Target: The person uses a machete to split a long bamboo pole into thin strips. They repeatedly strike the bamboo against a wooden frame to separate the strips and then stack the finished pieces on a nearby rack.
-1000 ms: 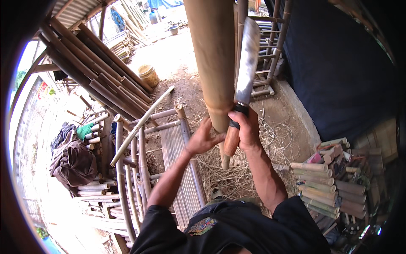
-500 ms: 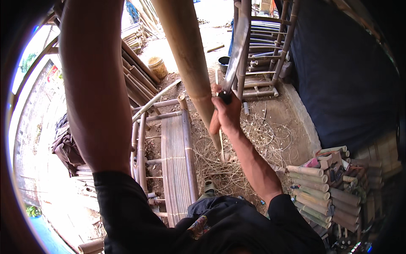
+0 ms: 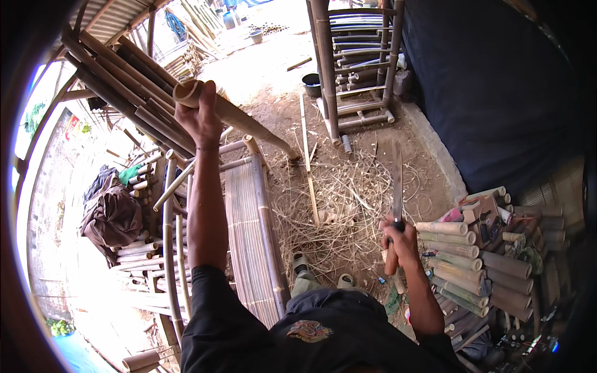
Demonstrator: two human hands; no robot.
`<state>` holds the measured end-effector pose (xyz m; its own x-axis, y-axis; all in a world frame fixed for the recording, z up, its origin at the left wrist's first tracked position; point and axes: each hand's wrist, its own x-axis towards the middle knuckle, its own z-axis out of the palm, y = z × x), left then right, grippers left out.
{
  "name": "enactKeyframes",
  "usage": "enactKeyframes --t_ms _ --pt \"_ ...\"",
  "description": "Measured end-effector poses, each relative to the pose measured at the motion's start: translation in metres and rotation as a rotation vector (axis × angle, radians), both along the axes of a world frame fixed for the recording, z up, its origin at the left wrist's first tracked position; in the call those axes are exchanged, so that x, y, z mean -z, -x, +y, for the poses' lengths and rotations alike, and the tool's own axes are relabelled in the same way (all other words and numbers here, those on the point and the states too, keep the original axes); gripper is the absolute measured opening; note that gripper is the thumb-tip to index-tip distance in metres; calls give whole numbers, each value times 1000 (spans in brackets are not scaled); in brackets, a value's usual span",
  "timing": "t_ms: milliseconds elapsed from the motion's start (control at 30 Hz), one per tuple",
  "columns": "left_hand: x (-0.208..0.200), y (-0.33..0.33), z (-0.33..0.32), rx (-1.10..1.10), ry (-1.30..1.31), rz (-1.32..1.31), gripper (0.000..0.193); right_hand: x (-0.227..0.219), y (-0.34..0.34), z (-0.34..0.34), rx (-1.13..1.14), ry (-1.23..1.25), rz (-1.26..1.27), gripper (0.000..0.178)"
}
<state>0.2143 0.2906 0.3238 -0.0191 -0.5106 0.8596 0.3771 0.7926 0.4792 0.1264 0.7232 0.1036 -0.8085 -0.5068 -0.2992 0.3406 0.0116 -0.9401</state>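
While the right hand (image 3: 403, 239) sits low in front of the body (image 3: 354, 339), its fingers are closed around the handle of a long knife (image 3: 398, 183), the blade pointing outward. Cut bamboo lengths (image 3: 458, 264) are stacked just to its right, and loose strips (image 3: 339, 199) litter the soil (image 3: 280, 112) ahead. Left of these stands a slatted bamboo bench (image 3: 244, 193). The left hand (image 3: 202, 121), stretched farther out, is curled about the upper end of a thick bamboo pole (image 3: 252, 127) — hollow mouth showing — which slants down to the soil near the bench's far end. Beyond stand a bamboo rack (image 3: 362, 91) and a dark basin (image 3: 311, 85).
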Motion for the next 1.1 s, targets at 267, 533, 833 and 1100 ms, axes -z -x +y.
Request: enactKeyframes --t_ms 267,533,833,1100 --pt "22 -24 58 215 -28 -41 62 -35 -40 49 -152 -110 166 35" --pt "69 -79 117 402 -72 -356 78 -126 -102 16 -370 75 433 36" --pt "96 -133 156 551 -126 -458 80 -171 -168 -55 -372 1 1156 28" --pt "106 -144 153 608 -140 -426 78 -170 -188 -68 -363 -54 1258 27"
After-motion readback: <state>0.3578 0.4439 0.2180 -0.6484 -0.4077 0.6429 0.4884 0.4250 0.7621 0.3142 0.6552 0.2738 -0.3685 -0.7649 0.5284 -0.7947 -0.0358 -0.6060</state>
